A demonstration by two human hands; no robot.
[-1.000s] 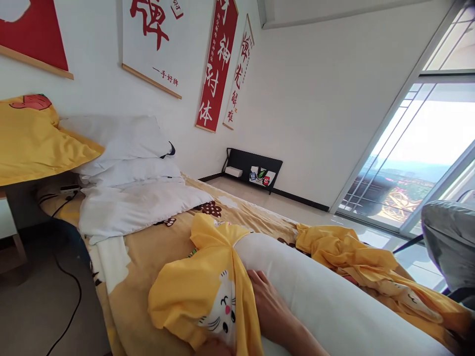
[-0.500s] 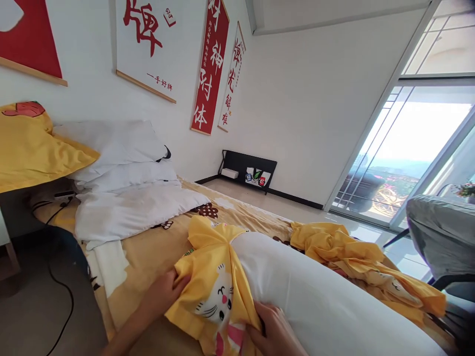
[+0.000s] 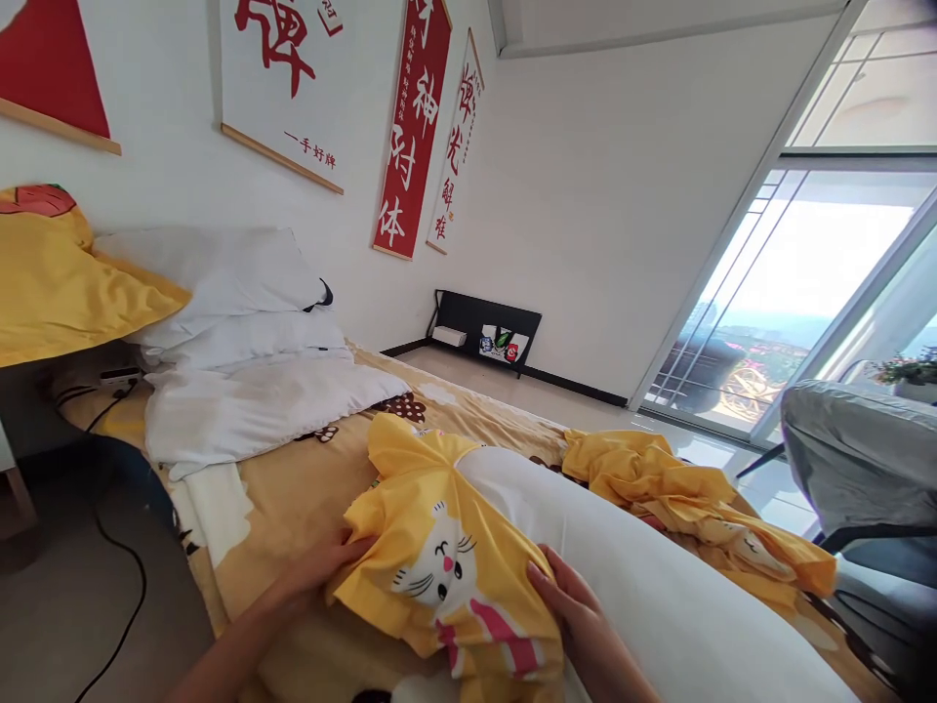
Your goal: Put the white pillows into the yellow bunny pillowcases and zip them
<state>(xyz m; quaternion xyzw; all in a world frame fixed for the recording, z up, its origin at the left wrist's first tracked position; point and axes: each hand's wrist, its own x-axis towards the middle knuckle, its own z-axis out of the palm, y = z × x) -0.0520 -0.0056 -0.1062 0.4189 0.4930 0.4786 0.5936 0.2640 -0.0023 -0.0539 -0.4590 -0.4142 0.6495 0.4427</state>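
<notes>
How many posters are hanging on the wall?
4. From left to right: a wide red poster, a wide white poster, a narrow red poster and a narrow white poster. More may hang out of view.

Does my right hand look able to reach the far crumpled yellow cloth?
Probably not directly: the right hand holds the printed cover, and the bolster lies between that hand and the crumpled cloth.

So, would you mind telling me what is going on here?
A person's left hand and right hand hold opposite sides of a yellow cloth printed with an animal face. The cloth is gathered at the end of a long white bolster, most of which is uncovered. Both lie on a bed, with white pillows stacked at its head and another yellow cloth bunched beyond the bolster.
</notes>
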